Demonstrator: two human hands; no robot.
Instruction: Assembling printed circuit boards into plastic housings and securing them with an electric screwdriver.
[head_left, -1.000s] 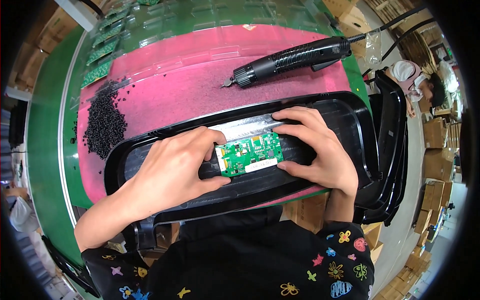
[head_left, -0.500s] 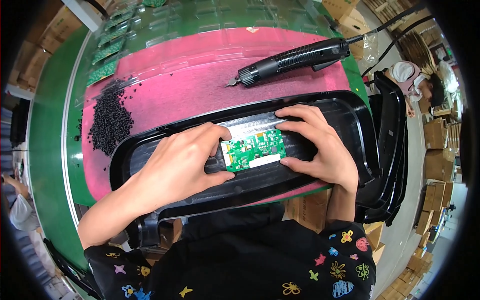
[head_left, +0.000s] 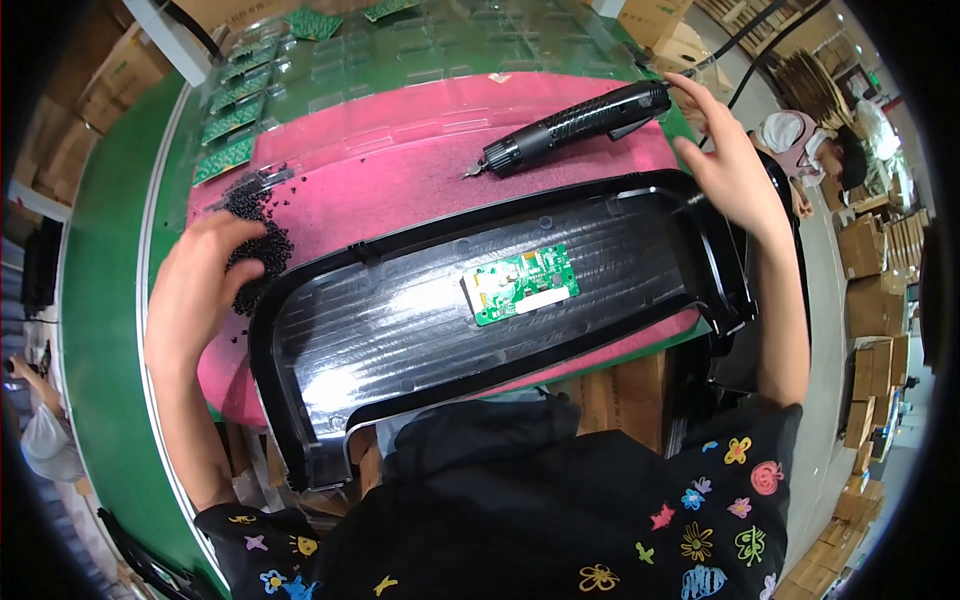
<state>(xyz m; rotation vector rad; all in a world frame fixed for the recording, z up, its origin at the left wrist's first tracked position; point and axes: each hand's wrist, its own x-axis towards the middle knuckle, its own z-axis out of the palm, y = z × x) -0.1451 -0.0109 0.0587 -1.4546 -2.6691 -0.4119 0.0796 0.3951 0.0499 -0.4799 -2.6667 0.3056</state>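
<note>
While the left hand [head_left: 195, 285] rests palm-down with fingers loosely curled over the heap of small black screws [head_left: 255, 245] at the left end of the pink mat [head_left: 400, 150], the right hand [head_left: 730, 165] is spread wide and empty at the mat's far right corner, fingertips just beside the butt of the black electric screwdriver [head_left: 570, 125]. Whether the left fingers have pinched a screw cannot be told; they cover part of the heap. A large black plastic housing [head_left: 400, 320] lies inner face up along the near edge of the bench, overhanging toward the person, which puts its cavity directly under the eyes. Seated in that cavity, right of centre, is the green circuit board [head_left: 520, 285], touched by neither hand. Judged from the layout, screws sit to the left and driver to the right so each hand serves one. More green boards [head_left: 235, 120] lie at the far left corner of the bench.
</note>
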